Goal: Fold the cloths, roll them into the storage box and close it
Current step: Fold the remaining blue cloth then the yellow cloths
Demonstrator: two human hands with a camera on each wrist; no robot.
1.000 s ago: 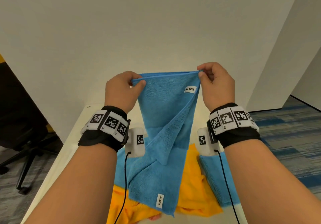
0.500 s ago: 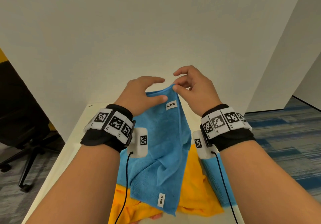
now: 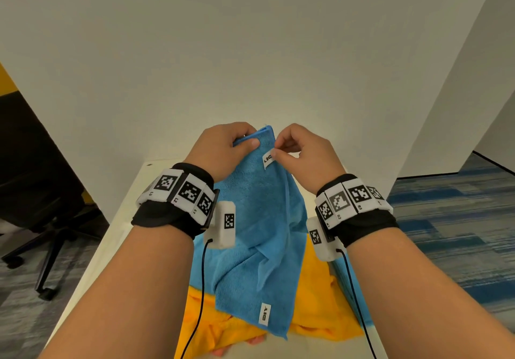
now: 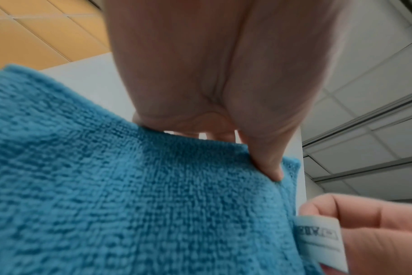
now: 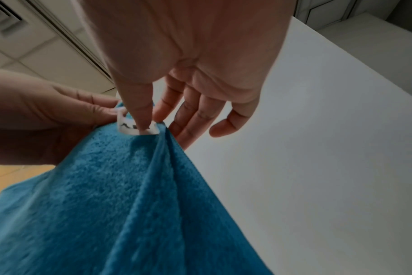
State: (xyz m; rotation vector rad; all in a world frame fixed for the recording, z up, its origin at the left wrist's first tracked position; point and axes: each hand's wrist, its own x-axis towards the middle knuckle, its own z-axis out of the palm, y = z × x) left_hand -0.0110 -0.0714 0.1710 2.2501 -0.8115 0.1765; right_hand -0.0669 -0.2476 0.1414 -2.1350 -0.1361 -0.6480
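A blue cloth (image 3: 259,236) hangs folded lengthwise above the table, held up at its top edge. My left hand (image 3: 228,149) grips the gathered top corners, thumb pressed on the front (image 4: 268,163). My right hand (image 3: 298,155) pinches the cloth at its white label (image 3: 268,160) with thumb and forefinger (image 5: 141,119), the other fingers spread loose. The cloth (image 4: 134,204) fills the left wrist view. An orange cloth (image 3: 315,300) lies crumpled on the table beneath, and another blue cloth (image 3: 341,275) lies to its right. No storage box is in view.
The white table (image 3: 94,266) runs back to a plain white wall (image 3: 250,52). A black office chair (image 3: 36,211) stands on the floor to the left. Blue-patterned carpet (image 3: 451,225) lies to the right.
The hands came together from a wide spread, bringing the top corners of the blue cloth to meet. The left hand now holds both corners and the right pinches by the label.
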